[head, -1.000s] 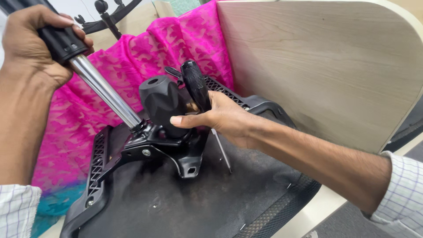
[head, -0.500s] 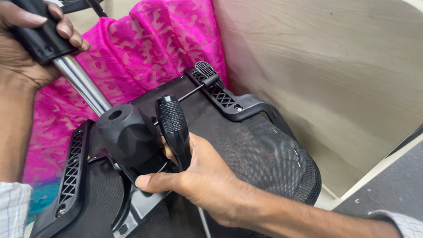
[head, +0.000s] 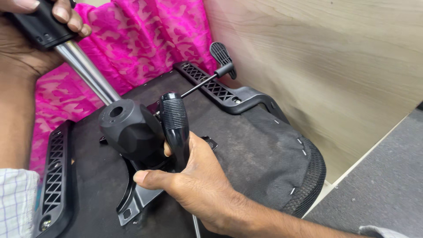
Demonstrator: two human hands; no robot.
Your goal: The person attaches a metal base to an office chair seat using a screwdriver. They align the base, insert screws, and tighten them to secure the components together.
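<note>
An upturned office chair seat (head: 246, 150) lies with its black underside facing me. My right hand (head: 198, 185) grips the ribbed black handle of a screwdriver (head: 175, 128), held beside the big black tension knob (head: 128, 130) on the seat's metal mechanism plate (head: 136, 198). My left hand (head: 26, 39) is closed on the black sleeve of the chrome gas-lift cylinder (head: 86, 70), which slants up to the top left. A thin lever with a black paddle tip (head: 222, 55) sticks out from the mechanism toward the back.
Black plastic armrest brackets run along the seat's left side (head: 55, 176) and far edge (head: 220, 90). Pink patterned cloth (head: 145, 39) lies behind the seat. A pale wooden panel (head: 321, 66) stands on the right, with grey carpet (head: 379, 185) below it.
The view has closed in and swung left over the seat. My right hand has kept its grip on the screwdriver and now sits lower, right by the tension knob. My left hand still holds the cylinder.
</note>
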